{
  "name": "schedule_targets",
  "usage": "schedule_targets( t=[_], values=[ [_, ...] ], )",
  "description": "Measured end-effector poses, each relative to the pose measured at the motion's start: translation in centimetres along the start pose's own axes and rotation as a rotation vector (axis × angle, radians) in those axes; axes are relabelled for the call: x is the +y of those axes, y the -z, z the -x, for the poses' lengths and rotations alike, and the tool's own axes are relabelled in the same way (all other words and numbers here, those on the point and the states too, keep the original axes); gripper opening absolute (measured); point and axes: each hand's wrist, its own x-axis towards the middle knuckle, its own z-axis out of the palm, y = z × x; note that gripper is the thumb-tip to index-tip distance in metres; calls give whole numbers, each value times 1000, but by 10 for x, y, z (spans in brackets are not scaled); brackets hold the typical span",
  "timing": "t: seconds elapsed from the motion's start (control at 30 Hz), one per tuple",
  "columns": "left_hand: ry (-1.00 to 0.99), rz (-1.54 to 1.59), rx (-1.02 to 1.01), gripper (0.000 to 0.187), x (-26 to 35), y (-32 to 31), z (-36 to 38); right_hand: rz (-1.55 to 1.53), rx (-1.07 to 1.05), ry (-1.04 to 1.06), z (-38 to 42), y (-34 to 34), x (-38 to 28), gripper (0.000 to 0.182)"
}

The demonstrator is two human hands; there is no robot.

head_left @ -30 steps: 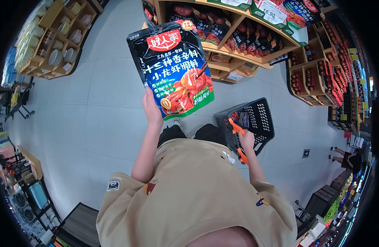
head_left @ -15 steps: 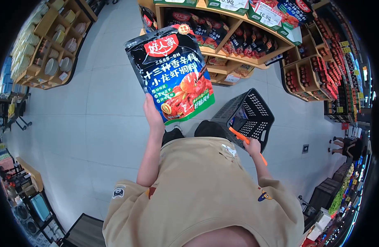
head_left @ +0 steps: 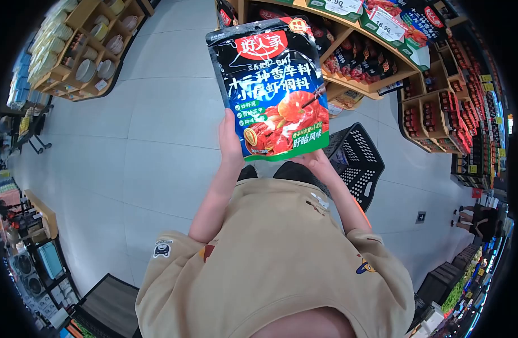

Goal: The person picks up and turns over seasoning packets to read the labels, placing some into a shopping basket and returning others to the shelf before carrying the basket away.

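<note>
My left hand (head_left: 230, 141) grips a black, blue and green crayfish seasoning pouch (head_left: 276, 93) by its lower left edge, the thumb along the side. The pouch faces me nearly upright, with red crayfish and Chinese lettering on its front. At its lower right corner is my right hand (head_left: 318, 165), with its fingers partly hidden behind the pouch, so I cannot see whether they grip it. A black shopping basket (head_left: 357, 163) stands on the floor to the right, behind my right forearm. Part of its orange handle (head_left: 361, 213) shows beside that forearm.
Ahead, a wooden display shelf (head_left: 371, 84) holds similar pouches under price cards. More wooden shelving (head_left: 433, 124) with red packages is at right, and a shelf of bowls (head_left: 95, 42) at upper left. A dark cart (head_left: 110, 307) is at lower left; another person (head_left: 481, 221) stands far right.
My right hand has left the basket's orange handle and moved up to the pouch's lower right corner. The pouch, in my left hand, has shifted right and turned slightly more upright.
</note>
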Motion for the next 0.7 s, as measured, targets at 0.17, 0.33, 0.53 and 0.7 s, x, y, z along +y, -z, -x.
schedule_targets(
  t=[0.17,0.33,0.53,0.7],
  values=[
    [-29,-58,-35,37,-22,-4,3,-355,301,133,-26,-58,-16,55],
    [-415,-601,-33,50,-17,-4,8,-132,699,359,-32,-64,-29,32],
    [286,548,-438,63,-10,-15,29,1394,342,614,-25,-92,-55,49],
    [488,727,-477,53,-45,20,9,1632,133,415,-11,-131,-50,56]
  ],
)
